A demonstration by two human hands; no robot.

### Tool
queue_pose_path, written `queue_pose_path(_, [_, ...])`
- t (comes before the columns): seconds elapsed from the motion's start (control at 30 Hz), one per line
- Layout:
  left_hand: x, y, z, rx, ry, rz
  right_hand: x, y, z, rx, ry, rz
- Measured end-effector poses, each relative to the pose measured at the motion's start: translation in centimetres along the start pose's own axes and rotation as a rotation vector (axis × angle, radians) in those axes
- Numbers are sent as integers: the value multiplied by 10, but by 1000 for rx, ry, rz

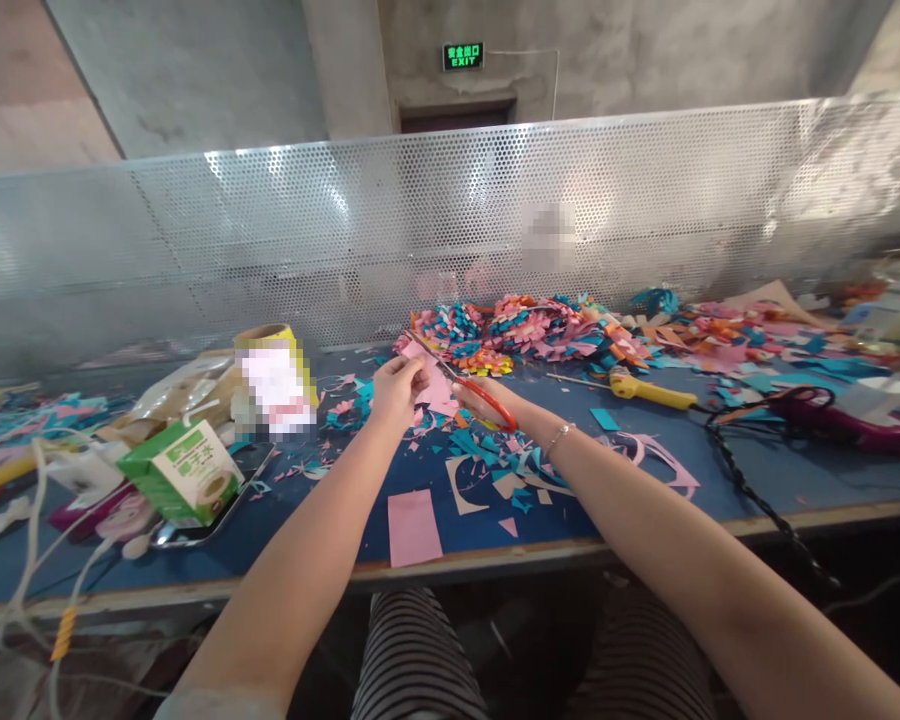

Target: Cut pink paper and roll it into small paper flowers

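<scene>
Clock directions are taken from the pink sheet held at centre.

- Yellow-handled tool (4, 472), between 8 and 9 o'clock, at the far left edge; partly cut off from view.
- White cables (36, 500), 8 o'clock; draped over the table edge.
- Green-and-white carton (184, 475), between 8 and 9 o'clock; tilted, set on a dark, shiny-edged flat object (187, 535).
- Yellow roll (298, 365), 9 o'clock; its face is blurred out.
- Left hand (401, 390), just left of centre; closed in a pinch, the pink sheet (436, 388) being gripped between thumb and fingers.
- Pink rectangle (415, 527), 6 o'clock; laid flat near the front edge of the blue table (307, 540).
- Scissors (501, 402), red-handled, at centre; blades pointed toward 10 o'clock and laid at the pink sheet, their opening cannot be told.
- Right hand (480, 396), just right of centre; curled closed on the scissors' handles, a bracelet (557, 440) worn at the wrist.
- Cream offcut (465, 490), between 5 and 6 o'clock; curved edge.
- Heap of multicoloured fringed paper (547, 330), 2 o'clock; piled against the perforated screen (607, 170).
- Small blue rectangle (604, 419), between 3 and 4 o'clock.
- Yellow-handled rod tool (656, 392), 3 o'clock; laid flat.
- Purple tool (855, 425), between 3 and 4 o'clock.
</scene>
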State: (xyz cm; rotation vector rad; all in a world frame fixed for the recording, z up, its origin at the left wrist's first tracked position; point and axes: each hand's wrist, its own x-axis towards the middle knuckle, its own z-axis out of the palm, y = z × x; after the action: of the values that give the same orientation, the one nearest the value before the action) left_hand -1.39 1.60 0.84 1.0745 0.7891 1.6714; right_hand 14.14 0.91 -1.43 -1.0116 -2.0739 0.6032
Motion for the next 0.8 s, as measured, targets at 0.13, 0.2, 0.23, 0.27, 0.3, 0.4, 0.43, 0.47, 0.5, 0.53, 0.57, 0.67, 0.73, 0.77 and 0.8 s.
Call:
queue_pose_path(0.13, [0,-1,0,-4,11,-32,1,3,0,-38,-8,58])
queue_pose_path(0.2, [-1,-1,1,-8,11,-42,2,4,0,-59,-1,70])
queue_pose_path(0.23, [-2,-1,1,-9,9,-46,3,4,0,-66,4,69])
queue_pose_path(0.27, [-2,-1,2,-9,3,-48,4,5,0,-71,15,69])
queue_pose_path(0.3, [-3,-1,2,-8,-5,-46,5,5,-1,-78,33,80])
queue_pose_path(0.4, [-4,-1,2,2,-27,-51,8,11,-5,-166,128,187])
queue_pose_path(0.43, [-4,-1,2,12,-25,-64,9,14,-7,-228,143,234])
queue_pose_path(0.47, [-4,-2,1,25,-16,-84,10,18,-9,-310,142,276])
queue_pose_path(0.5, [-3,-3,1,41,-5,-107,10,23,-12,-404,115,308])
queue_pose_path(0.53, [-2,-5,1,57,6,-127,10,28,-14,-497,65,330])
queue_pose_path(0.57, [-2,-7,0,71,13,-140,10,32,-16,-583,13,349])
queue_pose_path(0.67, [1,-13,-2,111,6,-129,9,40,-21,-717,-128,368])
queue_pose_path(0.73, [3,-16,-3,160,-21,-95,8,41,-22,-715,-157,363])
queue_pose_path(0.77, [3,-17,-4,182,-32,-78,8,40,-22,-690,-140,352])
queue_pose_path(0.8, [4,-18,-5,198,-32,-62,8,40,-22,-661,-115,339])
